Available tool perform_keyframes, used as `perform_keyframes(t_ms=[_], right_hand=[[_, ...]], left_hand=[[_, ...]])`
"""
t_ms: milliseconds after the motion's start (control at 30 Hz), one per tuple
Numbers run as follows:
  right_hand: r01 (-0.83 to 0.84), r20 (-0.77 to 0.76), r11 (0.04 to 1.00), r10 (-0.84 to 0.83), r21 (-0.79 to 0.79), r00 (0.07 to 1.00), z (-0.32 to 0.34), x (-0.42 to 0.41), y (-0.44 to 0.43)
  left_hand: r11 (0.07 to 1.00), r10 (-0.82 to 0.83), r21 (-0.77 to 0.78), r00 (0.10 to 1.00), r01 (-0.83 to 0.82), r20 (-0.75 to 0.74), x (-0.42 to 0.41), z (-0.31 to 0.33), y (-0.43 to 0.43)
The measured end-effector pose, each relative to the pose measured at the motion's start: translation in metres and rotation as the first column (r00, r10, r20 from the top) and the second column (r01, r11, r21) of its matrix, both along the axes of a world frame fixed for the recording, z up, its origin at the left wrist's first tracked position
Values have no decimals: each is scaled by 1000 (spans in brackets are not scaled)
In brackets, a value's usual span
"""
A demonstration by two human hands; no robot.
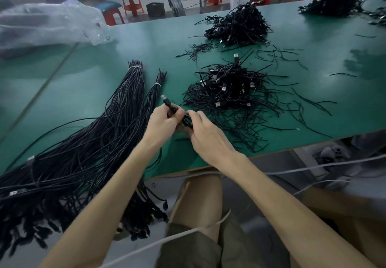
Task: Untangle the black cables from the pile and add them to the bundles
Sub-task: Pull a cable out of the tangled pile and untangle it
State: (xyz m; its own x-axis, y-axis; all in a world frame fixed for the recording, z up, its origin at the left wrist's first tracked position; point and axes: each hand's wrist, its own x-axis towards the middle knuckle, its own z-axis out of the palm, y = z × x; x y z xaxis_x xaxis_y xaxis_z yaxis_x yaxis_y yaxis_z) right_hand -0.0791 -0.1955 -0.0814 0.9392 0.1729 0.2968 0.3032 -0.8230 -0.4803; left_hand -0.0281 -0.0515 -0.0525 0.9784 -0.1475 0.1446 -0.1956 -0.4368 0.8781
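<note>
Left hand: the left hand (165, 121) is curled round a short, folded black cable (184, 119), which is gripped above the near part of the flat green table top (94, 63).
Right hand: the right hand (205, 134) is closed on the same black cable from the other side, pinched between thumb and fingertips; the two hands are touching.
Held cable: a silver-tipped USB plug (164, 98) is seen sticking up and away from the left hand; the rest is largely hidden by the fingers.
Nearest pile: a tangled pile of thin black cables with metal plugs (229, 88) is spread on the table just beyond and to the right of the hands.
Farther piles: a second tangled black heap (240, 25) is set behind the first, and a third heap (334, 2) is placed at the far right corner.
Bundles: a thick bundle of long black cables (125, 96), tied near its far end with a white band, is laid to the left of the hands; a thin bundle (155, 88), tied likewise, is laid just beside it, nearer the hands. Both are draped over the near edge.
Loose pieces: short black wire ties (277, 57) are scattered around the piles.
Far left: a crumpled clear plastic bag (48, 23) is seen on the table.
Background: red plastic stools (132, 2) are stood on the floor beyond.
</note>
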Motion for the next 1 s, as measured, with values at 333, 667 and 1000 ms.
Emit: perform_keyframes(t_ms=[333, 667, 1000], right_hand=[[-119, 50, 978, 129, -169, 990, 13, -10, -19], [-208, 98, 957, 231, -201, 968, 14, -19, -21], [38, 239, 944, 44, -327, 970, 15, -7, -20]], left_hand=[[953, -263, 115, 953, 281, -153, 6, 12, 31], [771, -536, 160, 764, 616, -360, 11, 38, 54], [734, -411, 562, 908, 380, -77, 3, 14, 17]])
